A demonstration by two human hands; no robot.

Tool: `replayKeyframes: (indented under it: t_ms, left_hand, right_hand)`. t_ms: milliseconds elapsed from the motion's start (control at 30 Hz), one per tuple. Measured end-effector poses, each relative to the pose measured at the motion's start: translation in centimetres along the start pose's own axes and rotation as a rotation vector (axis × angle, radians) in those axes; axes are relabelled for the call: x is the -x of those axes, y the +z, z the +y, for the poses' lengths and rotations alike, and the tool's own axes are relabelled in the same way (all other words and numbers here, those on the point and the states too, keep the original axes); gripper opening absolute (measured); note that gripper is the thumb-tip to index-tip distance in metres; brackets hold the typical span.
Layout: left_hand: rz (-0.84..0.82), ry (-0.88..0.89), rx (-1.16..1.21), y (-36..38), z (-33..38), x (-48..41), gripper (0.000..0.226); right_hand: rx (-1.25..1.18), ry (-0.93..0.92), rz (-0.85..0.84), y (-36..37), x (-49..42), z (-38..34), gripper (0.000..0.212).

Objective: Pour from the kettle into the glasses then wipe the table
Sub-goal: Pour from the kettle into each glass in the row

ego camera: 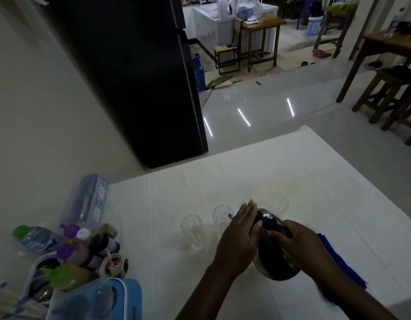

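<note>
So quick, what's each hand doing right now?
Left hand: open, flat on the shiny steel kettle's lid.
Right hand: closed on the kettle's black handle.

Dim room. My view: black fridge (135,77) against pale wall (38,100). Right of fridge, glossy floor (280,107) reflecting light strips; further right, wooden stools (389,93).

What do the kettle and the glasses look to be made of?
Kettle: probably polished metal, since its body gives bright reflections, with a black, likely plastic handle. Glasses: clear glass or possibly clear plastic; the white table shows through them.
</note>
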State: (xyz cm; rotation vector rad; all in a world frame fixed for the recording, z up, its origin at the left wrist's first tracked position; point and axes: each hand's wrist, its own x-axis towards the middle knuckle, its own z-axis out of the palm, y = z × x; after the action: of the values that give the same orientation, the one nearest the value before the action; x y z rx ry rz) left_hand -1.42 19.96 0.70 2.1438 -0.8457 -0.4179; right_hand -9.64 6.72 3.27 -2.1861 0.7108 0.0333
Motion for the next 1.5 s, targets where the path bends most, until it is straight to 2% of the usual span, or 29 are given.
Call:
replayKeyframes:
  t_ms: [100,400,567,733,833,1000,1200,1367,1500]
  left_hand:
    - [0.007,0.005,0.002,0.0,0.0,0.0,0.062]
    - [0.004,0.013,-0.004,-0.2,0.1,0.1,0.059]
    - [0.002,0.001,0.002,-0.2,0.1,0.0,0.062]
    - [0.002,0.003,0.006,-0.2,0.1,0.1,0.051]
    - [0.009,0.002,0.005,-0.1,0.2,0.1,0.056]
    - [0.011,-0.006,0.012,-0.2,0.3,0.0,0.065]
    - [0.011,-0.006,0.017,-0.2,0.4,0.0,0.066]
    - [0.004,-0.008,0.015,-0.4,0.6,-0.1,0.053]
    - [0.013,-0.007,0.022,-0.3,0.5,0.1,0.062]
  right_hand:
    - [0.0,-0.011,0.01,-0.2,0.0,-0.2,0.012]
    - [-0.028,-0.026,0.003,-0.4,0.2,-0.3,0.007]
    - [-0.014,-0.034,0.007,-0.6,0.3,-0.6,0.008]
    - [0.015,-0.044,0.016,-0.6,0.3,-0.9,0.009]
    - [0.028,-0.036,0.013,-0.7,0.3,-1.0,0.009]
    - [0.037,-0.018,0.028,-0.7,0.1,-1.0,0.024]
    - [0.029,-0.024,0.024,-0.9,0.1,-1.1,0.025]
    - [0.032,-0.005,0.012,-0.8,0.0,-1.2,0.027]
    - [0.035,0.005,0.014,-0.7,0.0,-1.1,0.029]
